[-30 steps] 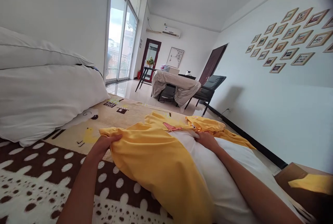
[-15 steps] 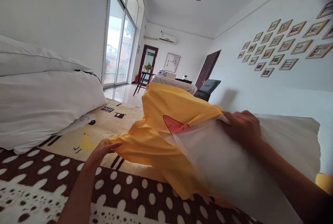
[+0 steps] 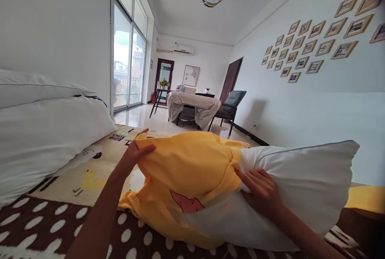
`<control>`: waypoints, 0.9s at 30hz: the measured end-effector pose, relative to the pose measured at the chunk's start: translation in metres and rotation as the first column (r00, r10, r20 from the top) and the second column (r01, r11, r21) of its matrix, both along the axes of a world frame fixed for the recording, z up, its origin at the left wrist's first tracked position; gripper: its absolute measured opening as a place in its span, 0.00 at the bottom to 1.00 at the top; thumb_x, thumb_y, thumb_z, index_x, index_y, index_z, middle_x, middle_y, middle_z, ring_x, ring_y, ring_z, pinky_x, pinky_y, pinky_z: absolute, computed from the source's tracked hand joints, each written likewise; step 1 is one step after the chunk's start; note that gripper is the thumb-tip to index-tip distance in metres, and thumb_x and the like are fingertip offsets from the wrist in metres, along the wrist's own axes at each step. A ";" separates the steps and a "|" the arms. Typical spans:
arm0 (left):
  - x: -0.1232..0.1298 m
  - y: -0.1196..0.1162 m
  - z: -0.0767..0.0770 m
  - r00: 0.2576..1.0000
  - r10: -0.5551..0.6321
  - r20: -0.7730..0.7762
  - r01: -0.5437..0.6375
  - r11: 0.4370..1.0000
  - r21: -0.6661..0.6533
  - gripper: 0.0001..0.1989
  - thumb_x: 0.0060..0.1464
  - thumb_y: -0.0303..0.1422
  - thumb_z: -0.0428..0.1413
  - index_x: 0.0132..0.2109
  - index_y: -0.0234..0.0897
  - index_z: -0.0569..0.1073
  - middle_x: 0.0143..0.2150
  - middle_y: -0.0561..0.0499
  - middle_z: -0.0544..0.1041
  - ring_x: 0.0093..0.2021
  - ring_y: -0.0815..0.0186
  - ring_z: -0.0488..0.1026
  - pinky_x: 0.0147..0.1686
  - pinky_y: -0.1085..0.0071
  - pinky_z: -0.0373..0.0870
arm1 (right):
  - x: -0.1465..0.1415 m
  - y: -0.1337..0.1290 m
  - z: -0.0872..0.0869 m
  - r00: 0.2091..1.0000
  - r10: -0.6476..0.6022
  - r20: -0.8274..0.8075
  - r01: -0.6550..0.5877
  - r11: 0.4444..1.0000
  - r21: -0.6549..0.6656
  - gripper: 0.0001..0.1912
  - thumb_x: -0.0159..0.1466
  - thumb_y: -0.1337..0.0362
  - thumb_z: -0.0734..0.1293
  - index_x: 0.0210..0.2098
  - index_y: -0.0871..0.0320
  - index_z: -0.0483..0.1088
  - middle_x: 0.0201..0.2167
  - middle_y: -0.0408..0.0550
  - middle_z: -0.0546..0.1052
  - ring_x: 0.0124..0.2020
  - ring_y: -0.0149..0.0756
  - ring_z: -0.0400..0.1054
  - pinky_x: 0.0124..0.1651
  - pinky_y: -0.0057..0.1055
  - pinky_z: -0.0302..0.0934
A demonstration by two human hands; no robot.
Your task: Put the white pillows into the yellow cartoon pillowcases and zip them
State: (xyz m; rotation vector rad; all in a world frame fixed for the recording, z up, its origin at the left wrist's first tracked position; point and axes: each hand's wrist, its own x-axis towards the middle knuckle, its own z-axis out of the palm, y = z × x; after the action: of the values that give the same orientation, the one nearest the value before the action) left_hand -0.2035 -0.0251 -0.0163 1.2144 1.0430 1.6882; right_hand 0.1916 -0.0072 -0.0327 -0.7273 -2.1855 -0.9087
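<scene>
A yellow pillowcase (image 3: 186, 158) with a red-orange printed patch covers the left part of a white pillow (image 3: 303, 178), whose right end sticks out bare. My left hand (image 3: 138, 149) grips the far-left corner of the pillowcase between thumb and fingers. At the pillowcase's open edge, my right hand (image 3: 261, 188) is closed on the yellow cloth, its knuckles resting against the white pillow. How far the pillow reaches inside the case is hidden by the fabric.
Stacked white pillows (image 3: 51, 130) lie at the left on a patterned blanket (image 3: 87, 170) with brown, white-dotted borders. Beyond the bed stand a covered table (image 3: 195, 104) and a dark chair (image 3: 231, 106). A yellow patch (image 3: 365, 196) shows at the right edge.
My left hand has risen and moved right, lifting the pillowcase corner. My right hand has gone lower, and the case lies flatter over the pillow. The view has tilted slightly.
</scene>
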 end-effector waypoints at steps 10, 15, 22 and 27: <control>0.009 -0.001 -0.043 0.991 0.124 -0.051 -0.121 0.991 0.050 0.23 0.31 0.42 0.69 0.36 0.34 0.78 0.37 0.46 0.81 0.42 0.49 0.75 0.39 0.62 0.75 | -0.009 -0.029 0.038 0.992 0.106 -0.066 -0.118 0.967 -0.224 0.21 0.58 0.63 0.62 0.52 0.55 0.66 0.37 0.50 0.73 0.38 0.42 0.68 0.43 0.39 0.60; 0.028 -0.025 -0.020 0.977 0.174 -0.127 -0.158 0.979 0.128 0.15 0.38 0.42 0.64 0.33 0.36 0.78 0.33 0.48 0.80 0.38 0.52 0.75 0.35 0.64 0.74 | -0.074 -0.039 0.090 0.944 0.220 -0.245 -0.284 0.921 -0.267 0.14 0.63 0.65 0.59 0.48 0.52 0.66 0.48 0.51 0.70 0.51 0.42 0.64 0.52 0.39 0.57; 0.033 -0.063 -0.002 0.878 0.254 -0.406 -0.116 0.936 0.333 0.07 0.49 0.36 0.56 0.31 0.37 0.71 0.27 0.53 0.72 0.28 0.66 0.68 0.29 0.72 0.67 | -0.169 -0.014 0.125 0.934 0.264 0.241 -0.100 0.840 -0.533 0.17 0.65 0.57 0.60 0.50 0.56 0.67 0.44 0.52 0.75 0.46 0.43 0.66 0.53 0.43 0.51; 0.027 -0.072 0.003 0.857 0.260 -0.446 -0.093 0.927 0.362 0.06 0.52 0.35 0.55 0.34 0.37 0.68 0.28 0.55 0.69 0.29 0.69 0.66 0.28 0.75 0.64 | -0.171 -0.004 0.115 0.919 0.296 0.259 -0.080 0.785 -0.614 0.16 0.67 0.56 0.58 0.27 0.57 0.66 0.27 0.45 0.72 0.29 0.32 0.63 0.33 0.28 0.52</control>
State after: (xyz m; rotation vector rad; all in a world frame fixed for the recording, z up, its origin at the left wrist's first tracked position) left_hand -0.1767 -0.0972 -0.0131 1.8869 1.2306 1.7921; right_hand 0.0203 -0.0109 0.0828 -0.6326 -2.8487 -0.2268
